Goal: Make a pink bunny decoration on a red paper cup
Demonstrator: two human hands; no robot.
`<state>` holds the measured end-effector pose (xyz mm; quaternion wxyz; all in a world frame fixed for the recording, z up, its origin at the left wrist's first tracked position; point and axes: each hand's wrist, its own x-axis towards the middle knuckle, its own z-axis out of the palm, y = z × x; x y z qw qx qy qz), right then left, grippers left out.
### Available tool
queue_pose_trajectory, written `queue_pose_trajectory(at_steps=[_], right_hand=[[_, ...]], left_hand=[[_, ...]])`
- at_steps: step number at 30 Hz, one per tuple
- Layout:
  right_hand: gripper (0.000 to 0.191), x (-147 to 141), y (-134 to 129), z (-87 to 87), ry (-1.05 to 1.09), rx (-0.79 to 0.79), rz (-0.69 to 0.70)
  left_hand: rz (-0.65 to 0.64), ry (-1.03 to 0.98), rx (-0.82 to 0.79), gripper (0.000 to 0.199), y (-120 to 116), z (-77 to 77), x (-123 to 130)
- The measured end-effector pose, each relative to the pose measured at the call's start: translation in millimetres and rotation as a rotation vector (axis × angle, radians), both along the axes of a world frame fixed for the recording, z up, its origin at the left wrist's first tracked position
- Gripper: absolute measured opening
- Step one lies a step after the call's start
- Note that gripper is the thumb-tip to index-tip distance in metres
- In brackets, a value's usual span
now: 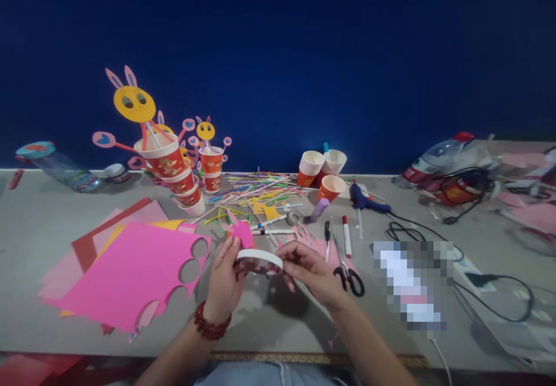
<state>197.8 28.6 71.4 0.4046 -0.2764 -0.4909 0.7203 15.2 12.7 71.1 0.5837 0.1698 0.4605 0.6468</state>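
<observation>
My left hand (226, 279), with a beaded bracelet at its wrist, is closed on a white roll of tape (260, 254) above the table. A pink paper cutout with rabbit ears (241, 234) shows at the same hand's fingertips, behind the roll. My right hand (309, 270) pinches the roll's right side; whether a tape end is between its fingers cannot be made out. Scissors with black handles (354, 282) lie to the right of that hand. Left of my left hand, a bright pink sheet (134, 270) with round holes cut along its edge tops a stack of coloured paper.
Paper-cup rabbit figures (163, 160) stand at the back left. Coloured sticks (260, 189) are strewn at the back middle, near stacked paper cups (310, 166). A blue glue gun (369, 201), its cable, a red marker (346, 235) and a bottle (434, 157) occupy the right.
</observation>
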Motion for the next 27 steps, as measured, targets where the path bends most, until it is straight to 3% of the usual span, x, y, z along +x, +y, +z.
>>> queue_pose_trajectory(at_steps=[3,5,8,12,16,22,27], right_hand=[[0.022,-0.1,-7.0,-6.6,0.006,-0.004,0.03],[0.021,-0.4,-10.8,-9.0,0.031,-0.012,0.024],[0.02,-0.5,-14.0,-7.2,0.046,-0.001,-0.009],[0.02,-0.7,-15.8,-0.7,-0.01,0.037,-0.053],[0.024,0.8,-16.0,-2.8,-0.043,0.026,-0.078],[0.022,5.2,-14.5,1.0,-0.339,0.266,-0.1],[0.017,-0.2,-23.5,9.1,-0.402,0.388,-0.324]], left_hand=[[-0.13,-0.268,0.008,0.04,3.4,10.7,5.2],[-0.178,-0.344,-0.017,0.042,4.5,12.9,8.1],[-0.222,-0.375,-0.053,0.043,4.2,11.5,10.8],[-0.218,-0.315,0.034,0.04,2.9,11.3,11.3],[-0.139,-0.165,0.075,0.029,2.1,11.8,7.1],[-0.39,0.277,0.173,0.038,-5.8,17.1,5.9],[-0.228,0.641,0.221,0.039,-13.7,18.2,12.6]])
